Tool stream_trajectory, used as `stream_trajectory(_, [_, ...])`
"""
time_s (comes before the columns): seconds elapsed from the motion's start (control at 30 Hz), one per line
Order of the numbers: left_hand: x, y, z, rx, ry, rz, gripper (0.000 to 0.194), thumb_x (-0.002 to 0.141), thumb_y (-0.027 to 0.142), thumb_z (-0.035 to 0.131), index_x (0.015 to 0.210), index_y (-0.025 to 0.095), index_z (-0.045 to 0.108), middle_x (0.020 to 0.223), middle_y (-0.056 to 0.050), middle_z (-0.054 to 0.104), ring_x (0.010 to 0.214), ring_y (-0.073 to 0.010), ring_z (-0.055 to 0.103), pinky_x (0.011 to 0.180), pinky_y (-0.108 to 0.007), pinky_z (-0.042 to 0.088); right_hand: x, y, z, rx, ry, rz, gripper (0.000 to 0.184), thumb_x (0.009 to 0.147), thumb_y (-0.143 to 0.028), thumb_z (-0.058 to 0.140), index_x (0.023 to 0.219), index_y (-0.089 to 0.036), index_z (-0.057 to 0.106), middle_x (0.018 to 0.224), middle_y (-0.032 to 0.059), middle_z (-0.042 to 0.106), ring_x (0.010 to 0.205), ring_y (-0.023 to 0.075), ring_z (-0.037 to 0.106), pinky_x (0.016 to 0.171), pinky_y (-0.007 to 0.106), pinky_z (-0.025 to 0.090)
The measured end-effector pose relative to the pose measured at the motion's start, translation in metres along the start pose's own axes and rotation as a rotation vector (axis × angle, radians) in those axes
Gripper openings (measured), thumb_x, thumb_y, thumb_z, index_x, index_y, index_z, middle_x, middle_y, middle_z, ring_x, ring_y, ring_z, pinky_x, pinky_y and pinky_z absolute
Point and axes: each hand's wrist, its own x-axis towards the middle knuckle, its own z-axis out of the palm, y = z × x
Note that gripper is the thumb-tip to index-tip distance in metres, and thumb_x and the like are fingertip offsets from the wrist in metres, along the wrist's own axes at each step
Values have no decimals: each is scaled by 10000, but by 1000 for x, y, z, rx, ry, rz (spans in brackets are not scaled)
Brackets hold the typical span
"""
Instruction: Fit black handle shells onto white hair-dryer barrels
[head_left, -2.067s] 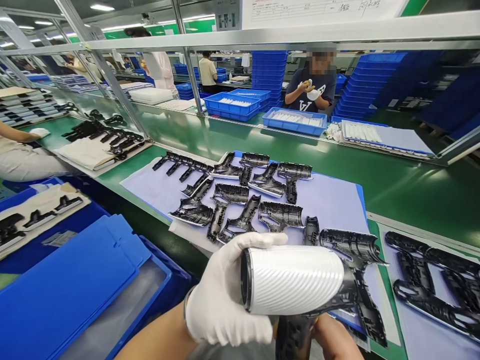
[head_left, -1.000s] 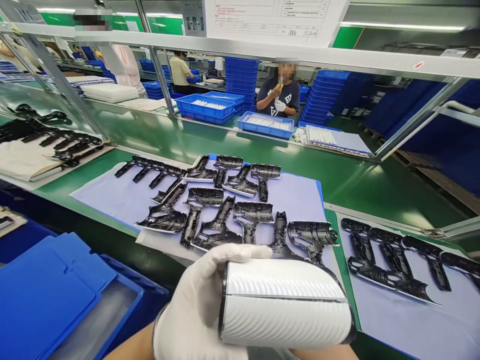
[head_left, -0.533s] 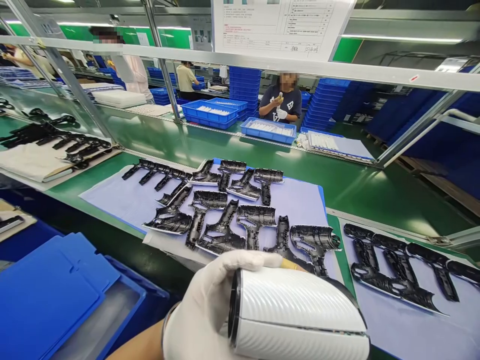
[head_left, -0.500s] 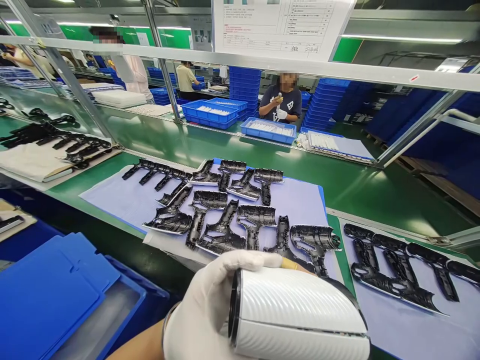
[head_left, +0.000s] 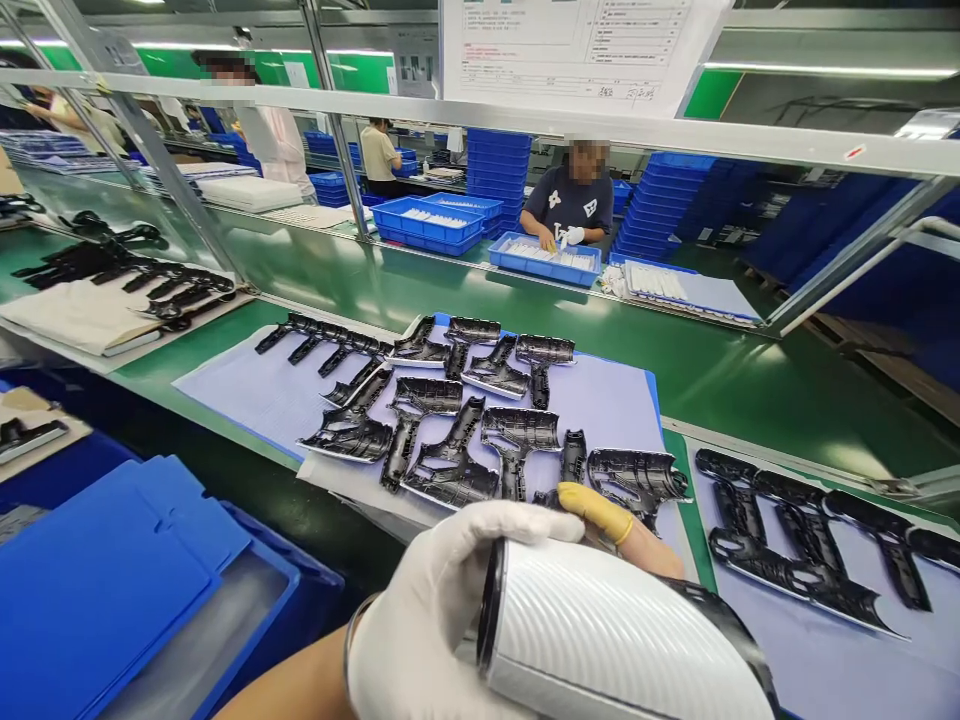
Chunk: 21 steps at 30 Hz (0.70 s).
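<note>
- Left hand (head_left: 420, 620): white fabric glove, curled round the near end of a rounded casing (head_left: 615, 630).
- That casing, extending rightward from the left palm: glossy white, fine curved ridges, black rim.
- Right hand (head_left: 641, 548): bare skin, one finger in a wrinkled yellow cover (head_left: 596, 510), just behind the casing; its grip is hidden, so I cannot tell.
- Beyond both hands: black T-shaped shells (head_left: 519, 432), hollow and ribbed, on a lilac sheet (head_left: 615, 390).
- Left of the gloved hand: smooth blue panels (head_left: 112, 540).
</note>
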Motion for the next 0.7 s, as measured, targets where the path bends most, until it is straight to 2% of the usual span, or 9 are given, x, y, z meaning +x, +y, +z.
stream_trajectory(0.1, [2,-4,-2,-43,-31,41,728,380,14,923,1033,279,738,1149,-66,763,1089,-336,699,1013,-443,510,-4,2,-4,-121,7,-107,402,911,-169,585,1274,-316,675,1274,9,711,1160,257,677,1083,401,495])
stream_trajectory(0.2, [0,-7,-7,-56,-82,-27,743,419,59,941,1099,267,724,1228,-86,728,1141,-354,669,1023,-443,503,-5,6,-4,-215,35,-235,435,895,-142,612,1304,-288,642,1329,15,680,1214,256,646,1089,379,492])
stream_trajectory(0.27, [-1,-9,-9,-49,-98,-38,742,441,72,946,1114,283,716,1253,-75,718,1144,-343,667,1004,-418,516,-4,8,-1,-239,83,-268,423,916,-119,574,1297,-291,640,1338,6,674,1231,235,635,1095,355,483])
stream_trajectory(0.43, [-1,-13,-7,22,-112,73,705,467,104,953,1095,315,715,1215,-41,742,1117,-307,689,984,-366,534,1,15,4,-265,229,-405,426,927,-101,539,1308,-280,601,1319,25,680,1218,209,641,1107,338,473])
stream_trajectory(0.57, [0,-14,-3,120,-125,93,709,473,125,953,1101,338,700,1215,-20,745,1122,-290,692,984,-356,545,7,22,-4,-327,241,-551,425,910,-161,589,1324,-257,579,1297,53,692,1200,232,656,1077,353,515])
stream_trajectory(0.7, [-3,-14,0,210,-91,107,736,438,182,970,1090,368,683,1198,9,752,1111,-306,702,972,-381,567,9,23,-10,-364,300,-609,430,897,-134,611,1321,-204,590,1307,81,677,1235,222,626,1126,329,473])
